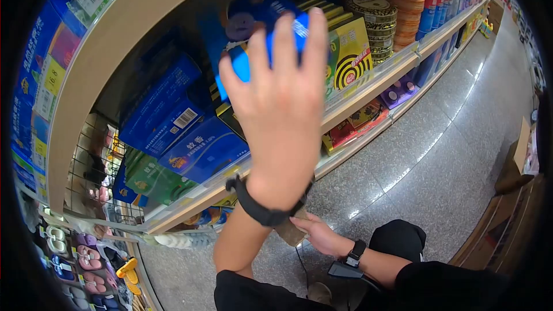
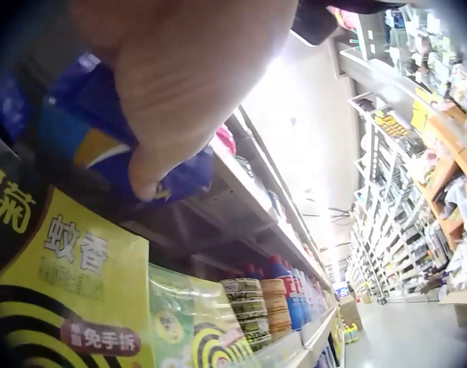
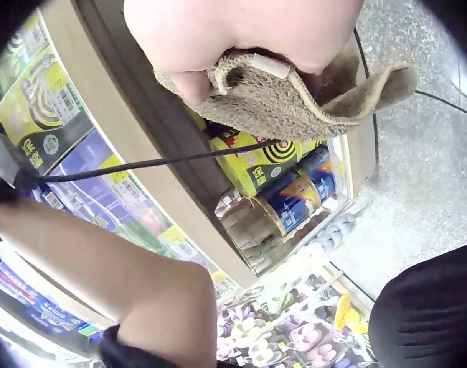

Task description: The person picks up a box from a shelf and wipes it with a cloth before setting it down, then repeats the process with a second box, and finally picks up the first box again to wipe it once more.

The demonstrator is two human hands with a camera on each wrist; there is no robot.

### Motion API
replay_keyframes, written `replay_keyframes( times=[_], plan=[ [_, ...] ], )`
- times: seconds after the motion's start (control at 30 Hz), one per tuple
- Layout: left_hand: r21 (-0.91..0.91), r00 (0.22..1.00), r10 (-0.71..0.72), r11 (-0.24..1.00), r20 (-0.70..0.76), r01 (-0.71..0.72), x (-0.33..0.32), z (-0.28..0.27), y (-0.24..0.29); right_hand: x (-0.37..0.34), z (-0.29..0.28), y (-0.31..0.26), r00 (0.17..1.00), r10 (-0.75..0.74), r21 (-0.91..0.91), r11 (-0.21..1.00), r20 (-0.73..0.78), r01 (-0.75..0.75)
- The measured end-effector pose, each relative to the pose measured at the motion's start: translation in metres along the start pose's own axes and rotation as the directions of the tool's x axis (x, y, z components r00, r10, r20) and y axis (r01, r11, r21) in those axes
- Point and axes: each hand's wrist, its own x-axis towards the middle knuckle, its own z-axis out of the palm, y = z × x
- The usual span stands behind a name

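My left hand (image 1: 282,98) reaches into the shelf, fingers spread over a blue box (image 1: 241,64). In the left wrist view the left hand (image 2: 187,84) has its thumb bent against the blue box (image 2: 103,165), above yellow boxes (image 2: 80,276) with black spirals. My right hand (image 1: 322,235) is low, beside the shelf's front edge, and holds a brown cloth (image 1: 291,231). Seen from the right wrist, the right hand (image 3: 249,31) grips this fuzzy cloth (image 3: 272,100), its fingers partly hidden by the folds.
Blue boxes (image 1: 201,144) and a green box (image 1: 152,178) lie left of the left hand. Round patterned tins (image 1: 380,29) and blue bottles (image 1: 427,3) stand farther along the shelf. A black cable (image 3: 164,161) crosses near the right hand. Slippers (image 1: 89,257) hang at lower left.
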Motion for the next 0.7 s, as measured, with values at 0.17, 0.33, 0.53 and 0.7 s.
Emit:
replay_keyframes(
  times=[0.17, 0.33, 0.53, 0.7],
  plan=[
    [-0.068, 0.980, -0.069, 0.994, 0.185, 0.083, -0.005, 0.014, -0.019, 0.010, -0.011, 0.015, 0.999, -0.038, -0.017, 0.999, 0.010, 0.038],
    [-0.087, 0.975, -0.075, 0.992, 0.208, 0.095, -0.006, 0.013, -0.022, 0.022, -0.021, 0.028, 0.999, -0.048, -0.047, 0.998, -0.016, 0.047],
    [-0.131, 0.963, -0.097, 0.982, 0.252, 0.133, 0.001, -0.025, -0.044, 0.010, -0.011, 0.023, 0.998, -0.024, -0.014, 1.000, -0.057, 0.024],
    [0.131, 0.917, -0.386, 0.918, 0.095, 0.373, -0.013, -0.044, -0.104, 0.008, -0.018, 0.025, 0.997, 0.000, 0.013, 1.000, -0.078, 0.002]
  ],
)
